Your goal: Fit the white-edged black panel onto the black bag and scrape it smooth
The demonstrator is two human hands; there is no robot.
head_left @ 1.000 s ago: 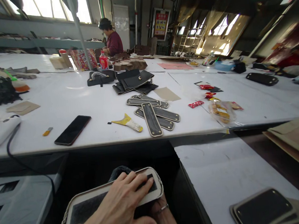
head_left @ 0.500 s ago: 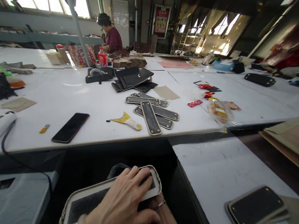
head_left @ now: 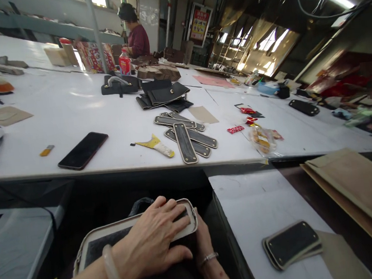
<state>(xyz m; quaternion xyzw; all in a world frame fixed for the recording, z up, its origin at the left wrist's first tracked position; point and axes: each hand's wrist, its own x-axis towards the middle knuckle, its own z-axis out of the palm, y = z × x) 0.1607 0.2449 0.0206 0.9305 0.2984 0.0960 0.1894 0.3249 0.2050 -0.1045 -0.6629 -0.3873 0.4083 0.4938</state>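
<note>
A long rounded panel, likely a bag part, lies tilted in front of me at lap height. It has a pale raised rim and a dark strip in its middle. My left hand, with a pale bangle at the wrist, lies across its right half. Its fingers are spread over the face and far edge, the thumb apart at the near side. My right hand, wearing a thin bracelet, is at the panel's right end. Its fingers are mostly hidden behind the rim.
On the white table ahead are dark riveted strips, a phone, a yellow-and-white tool, black leather pieces and wrapped snacks. Rounded dark panels are stacked at right. A person sits across the table.
The view has shifted slightly. My right hand has moved from beneath the panel to its right end, so more of it shows. My left hand remains spread on the panel.
</note>
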